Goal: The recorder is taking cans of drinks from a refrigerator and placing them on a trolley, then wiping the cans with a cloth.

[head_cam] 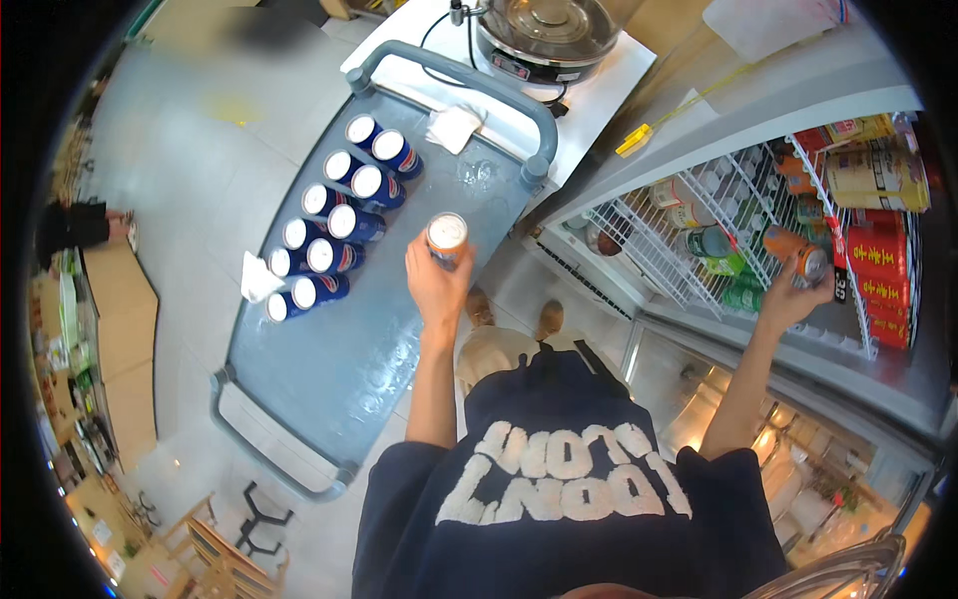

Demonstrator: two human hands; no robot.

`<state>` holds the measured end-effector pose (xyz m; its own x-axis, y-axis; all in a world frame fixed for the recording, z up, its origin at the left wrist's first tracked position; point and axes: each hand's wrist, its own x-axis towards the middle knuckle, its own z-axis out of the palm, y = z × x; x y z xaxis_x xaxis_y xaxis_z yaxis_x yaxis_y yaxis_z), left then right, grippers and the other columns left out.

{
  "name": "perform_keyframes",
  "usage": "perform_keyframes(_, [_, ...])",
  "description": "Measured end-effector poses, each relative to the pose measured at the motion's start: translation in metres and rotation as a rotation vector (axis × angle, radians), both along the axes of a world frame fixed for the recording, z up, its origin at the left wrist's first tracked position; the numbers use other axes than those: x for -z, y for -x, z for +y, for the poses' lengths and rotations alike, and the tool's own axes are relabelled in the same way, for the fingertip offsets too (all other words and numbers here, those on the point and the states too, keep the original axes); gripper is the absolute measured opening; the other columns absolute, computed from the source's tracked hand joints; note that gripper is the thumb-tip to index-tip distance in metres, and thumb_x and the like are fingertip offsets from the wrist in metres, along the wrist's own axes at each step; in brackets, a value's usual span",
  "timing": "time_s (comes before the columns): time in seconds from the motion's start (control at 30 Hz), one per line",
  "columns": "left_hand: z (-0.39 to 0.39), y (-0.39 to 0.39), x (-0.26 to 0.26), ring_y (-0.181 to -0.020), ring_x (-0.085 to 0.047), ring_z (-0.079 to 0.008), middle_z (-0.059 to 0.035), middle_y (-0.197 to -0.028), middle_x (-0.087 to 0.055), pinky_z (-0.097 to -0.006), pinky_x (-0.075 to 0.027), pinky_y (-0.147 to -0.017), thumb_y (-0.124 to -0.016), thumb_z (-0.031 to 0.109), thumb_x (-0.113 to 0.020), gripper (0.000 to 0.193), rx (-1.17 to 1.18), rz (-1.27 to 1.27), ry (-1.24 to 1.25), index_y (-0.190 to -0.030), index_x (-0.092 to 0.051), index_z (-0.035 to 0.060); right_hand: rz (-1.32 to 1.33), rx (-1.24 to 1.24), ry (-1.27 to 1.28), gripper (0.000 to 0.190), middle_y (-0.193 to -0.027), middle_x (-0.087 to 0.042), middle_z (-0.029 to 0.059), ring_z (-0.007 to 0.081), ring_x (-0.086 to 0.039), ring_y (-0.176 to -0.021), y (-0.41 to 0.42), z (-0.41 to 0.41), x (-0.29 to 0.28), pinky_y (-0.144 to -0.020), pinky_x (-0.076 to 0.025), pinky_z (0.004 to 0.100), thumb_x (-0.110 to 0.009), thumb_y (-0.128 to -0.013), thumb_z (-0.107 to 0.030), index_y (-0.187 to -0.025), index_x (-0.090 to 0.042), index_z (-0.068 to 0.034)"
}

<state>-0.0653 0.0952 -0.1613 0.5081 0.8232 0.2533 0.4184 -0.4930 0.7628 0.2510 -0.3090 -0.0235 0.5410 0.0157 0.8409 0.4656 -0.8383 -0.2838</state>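
An orange drink can [447, 232] is upright in my left hand [436, 278], over the right side of a grey cart's top tray [299, 382]. My right hand [799, 296] grips a second orange can [795, 253], tilted, inside the fridge beside its wire shelves [711, 224]. Two rows of blue Pepsi cans [358, 223] stand along the cart's left side. The tray's surface is wet in places. Whether the left can touches the tray cannot be told.
Crumpled white tissues [258, 277] lie at the cart's left edge and near its far end. Bottles and red cans [883, 277] fill parts of the fridge. Beyond the cart, a round electric cooker [550, 37] stands on a white table [621, 82]. A person's legs [82, 224] show far left.
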Motion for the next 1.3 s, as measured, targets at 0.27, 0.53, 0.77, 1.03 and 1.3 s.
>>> perform_keyframes(0.27, [0.094,-0.057,0.052,-0.107,-0.065,-0.0406,-0.0193,-0.114,-0.068,-0.0490,-0.053,-0.093,-0.076,0.020,-0.094,0.062,0.037,-0.097,-0.089,-0.124,-0.062,-0.0015,0.481,-0.055,-0.252,0.075,-0.148,-0.046,0.0227,0.0329,-0.048,-0.138,0.207,0.044,0.017,-0.120,-0.037,0.0485,-0.084,-0.091,-0.015,-0.148,-0.040,0.007])
perform_keyframes(0.53, [0.099,-0.053,0.051,-0.125,-0.057,-0.0419,-0.0244,-0.133,-0.058,-0.0490,-0.051,-0.102,-0.079,0.018,-0.091,0.076,0.154,-0.027,0.015,-0.140,-0.052,-0.0048,0.975,-0.421,-0.085,0.076,-0.143,-0.055,0.0188,0.0336,-0.056,-0.133,0.237,0.174,0.051,-0.114,-0.043,0.0434,-0.086,-0.083,-0.013,-0.147,-0.046,0.001])
perform_keyframes(0.77, [0.013,0.053,0.036,-0.130,-0.056,-0.0370,-0.0240,-0.146,-0.050,-0.0447,-0.052,-0.104,-0.092,0.013,-0.077,0.066,0.203,-0.015,0.335,-0.149,-0.046,-0.0014,0.892,-0.850,0.049,0.066,-0.135,-0.058,0.0203,0.0410,-0.059,-0.124,0.206,0.331,0.097,-0.104,-0.050,0.0460,-0.082,-0.085,-0.013,-0.141,-0.050,-0.004])
perform_keyframes(1.03, [-0.058,0.117,0.030,-0.115,-0.063,-0.0332,-0.0174,-0.126,-0.067,-0.0417,-0.052,-0.097,-0.095,0.013,-0.073,0.038,0.324,0.173,0.441,-0.130,-0.065,0.0015,0.784,-0.817,0.061,0.059,-0.132,-0.059,0.0190,0.0416,-0.060,-0.120,0.194,0.393,0.121,-0.103,-0.051,0.0485,-0.079,-0.084,-0.012,-0.136,-0.054,-0.002])
perform_keyframes(1.3, [-0.076,0.077,0.043,-0.107,-0.067,-0.0307,-0.0150,-0.116,-0.070,-0.0406,-0.054,-0.091,-0.094,0.007,-0.073,0.027,0.367,0.043,0.417,-0.121,-0.069,0.0014,0.685,-0.792,0.090,0.061,-0.141,-0.057,0.0199,0.0386,-0.056,-0.132,0.182,0.252,0.084,-0.107,-0.049,0.0481,-0.080,-0.083,-0.010,-0.139,-0.056,-0.002])
